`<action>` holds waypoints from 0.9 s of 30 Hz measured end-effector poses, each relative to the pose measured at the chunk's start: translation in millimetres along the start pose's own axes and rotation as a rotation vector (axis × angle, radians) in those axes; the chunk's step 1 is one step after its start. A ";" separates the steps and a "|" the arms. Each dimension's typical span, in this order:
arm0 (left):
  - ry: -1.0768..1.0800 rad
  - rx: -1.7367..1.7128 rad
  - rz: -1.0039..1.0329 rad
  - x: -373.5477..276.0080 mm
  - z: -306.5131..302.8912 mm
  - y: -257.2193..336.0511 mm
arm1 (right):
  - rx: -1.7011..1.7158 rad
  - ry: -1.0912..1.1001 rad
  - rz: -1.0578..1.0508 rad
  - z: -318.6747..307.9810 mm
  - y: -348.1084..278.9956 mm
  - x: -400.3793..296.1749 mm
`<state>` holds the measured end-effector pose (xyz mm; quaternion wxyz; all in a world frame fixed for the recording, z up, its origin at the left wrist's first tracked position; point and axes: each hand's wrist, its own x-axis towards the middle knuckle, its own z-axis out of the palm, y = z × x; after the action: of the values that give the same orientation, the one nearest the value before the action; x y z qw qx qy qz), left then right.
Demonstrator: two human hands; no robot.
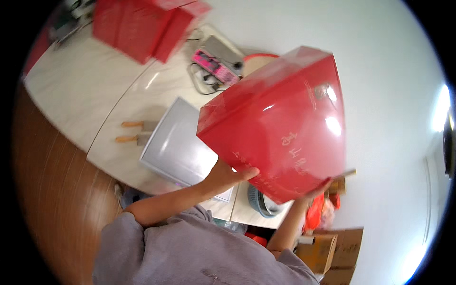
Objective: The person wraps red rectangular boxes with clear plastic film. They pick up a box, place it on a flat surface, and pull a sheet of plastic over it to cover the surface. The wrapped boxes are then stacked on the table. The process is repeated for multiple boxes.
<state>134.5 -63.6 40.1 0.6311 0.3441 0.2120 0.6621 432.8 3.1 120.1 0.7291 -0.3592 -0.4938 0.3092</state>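
Observation:
A large glossy red box (270,124), bearing handwriting, is held up over the table, tilted. My left hand (231,176) grips its lower left edge, thumb on the near face and the fingers hidden behind it. My right hand (317,192) supports the lower right edge, mostly edge-on to the view. Behind and left of the box lies a silver-grey rectangular panel or lid (178,139) on the marble-look table (117,89). Two wooden-handled cleaver-like tools (130,131) rest at the panel's left edge, their blades partly covered.
More red boxes (142,28) stand at the upper left. A pink-and-black item (215,67) and cables lie near the wall. Below the held box is a blue plastic basket (256,201). Cardboard boxes (320,253) and red bags (315,213) are at the lower right.

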 end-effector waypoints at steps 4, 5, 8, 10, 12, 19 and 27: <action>-0.144 0.206 0.022 10.5 32.7 -23.2 | 0.177 0.118 -0.005 -70.6 71.5 -51.3; -0.135 0.230 0.070 9.8 41.1 -37.9 | 0.204 0.185 0.032 -74.8 76.3 -63.7; -0.123 0.269 0.123 -11.6 53.5 -62.7 | 0.326 0.435 0.168 -98.7 79.3 -108.6; -0.159 0.274 0.135 -22.7 59.6 -71.5 | 0.418 0.478 0.209 -127.9 83.4 -142.2; -0.200 0.284 0.168 -23.4 55.9 -72.6 | 0.393 0.548 0.228 -129.9 87.8 -164.1; -0.454 0.194 -0.219 -1.4 5.5 -55.9 | 0.645 0.239 0.456 -154.6 86.2 -228.0; -0.446 0.353 0.039 55.7 -43.9 -40.8 | -0.191 -0.036 0.674 -69.0 25.0 -250.0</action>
<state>132.8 2.4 -8.2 0.5798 0.5897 0.1733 0.5349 415.1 -199.5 -42.7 0.5402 -0.5631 -0.3869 0.4913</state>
